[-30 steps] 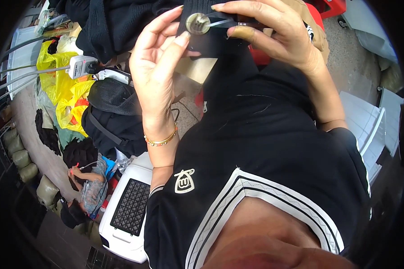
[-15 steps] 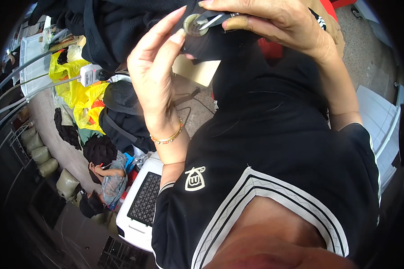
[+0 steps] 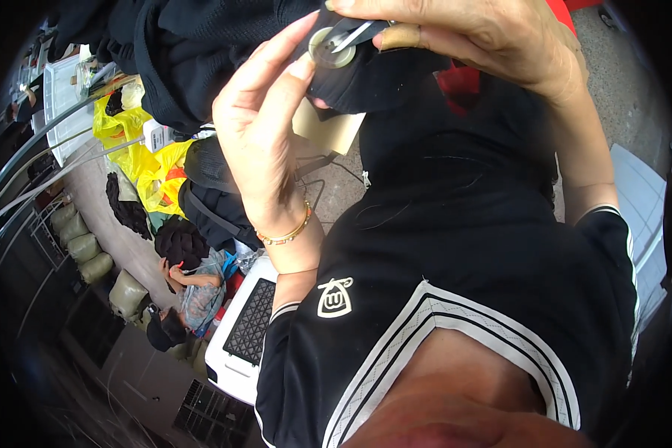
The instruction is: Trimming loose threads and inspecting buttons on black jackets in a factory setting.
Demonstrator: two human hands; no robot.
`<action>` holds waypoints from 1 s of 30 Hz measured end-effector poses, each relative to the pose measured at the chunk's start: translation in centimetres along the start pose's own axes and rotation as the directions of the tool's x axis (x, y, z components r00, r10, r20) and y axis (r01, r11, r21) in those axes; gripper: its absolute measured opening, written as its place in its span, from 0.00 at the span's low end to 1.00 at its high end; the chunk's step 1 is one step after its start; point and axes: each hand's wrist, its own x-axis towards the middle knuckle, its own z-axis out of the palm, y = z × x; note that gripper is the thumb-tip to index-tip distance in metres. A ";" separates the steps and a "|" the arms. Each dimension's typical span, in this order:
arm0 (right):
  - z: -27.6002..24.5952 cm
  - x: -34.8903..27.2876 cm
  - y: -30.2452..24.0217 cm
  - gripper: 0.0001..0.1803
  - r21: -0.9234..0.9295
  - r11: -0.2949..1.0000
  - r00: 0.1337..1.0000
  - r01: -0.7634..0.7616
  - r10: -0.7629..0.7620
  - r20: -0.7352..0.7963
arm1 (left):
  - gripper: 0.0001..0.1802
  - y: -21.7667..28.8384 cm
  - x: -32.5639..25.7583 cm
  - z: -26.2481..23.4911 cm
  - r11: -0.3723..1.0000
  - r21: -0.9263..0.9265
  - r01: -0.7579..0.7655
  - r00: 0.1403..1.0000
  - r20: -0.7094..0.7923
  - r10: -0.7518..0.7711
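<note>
Large pale button (image 3: 321, 56) on black cloth (image 3: 373, 89), near top of view. Left hand (image 3: 265, 127) pinches cloth beside button's rim; right hand (image 3: 508, 41) grips slim pale tool (image 3: 354, 36), kind unclear, tip over button. Button likely light, hard, slick: best held by rim. Cloth probably soft, floppy. Dark knit heap (image 3: 183, 60) crowds left side; more room below hands.

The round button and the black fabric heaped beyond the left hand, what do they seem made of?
Round button: probably plastic, smooth with a slight sheen, judging by its pale, even rim. Black fabric: apparently a matte knit, with ribbing visible; fibre unclear.
</note>
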 end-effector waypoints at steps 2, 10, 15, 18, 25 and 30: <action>-0.4 0.0 0.0 0.21 -0.054 0.999 0.999 -0.006 0.008 0.034 | 0.16 0.1 0.2 0.1 0.999 0.029 0.015 1.000 0.007 -0.015; -0.7 2.4 -0.2 0.19 0.013 1.000 0.999 0.029 -0.029 0.022 | 0.16 -0.1 0.3 -0.1 0.992 0.096 -0.081 0.995 0.063 0.075; 1.8 1.9 3.1 0.18 0.131 0.878 0.858 0.460 -0.403 -0.318 | 0.16 0.6 -0.2 0.1 0.984 0.161 -0.074 0.996 0.069 0.063; -1.8 1.9 1.2 0.19 0.052 0.991 0.969 0.126 -0.134 0.207 | 0.16 0.6 -0.1 0.1 0.987 0.151 -0.055 0.995 0.086 0.042; -2.1 2.3 1.6 0.19 0.101 0.983 0.953 0.153 -0.174 0.249 | 0.16 -0.1 0.1 -1.2 0.969 0.246 0.000 1.000 0.010 -0.003; -1.5 2.3 1.4 0.18 0.036 0.983 0.951 0.181 -0.184 0.249 | 0.16 -0.6 0.2 -0.9 0.997 0.073 -0.031 0.999 0.022 0.030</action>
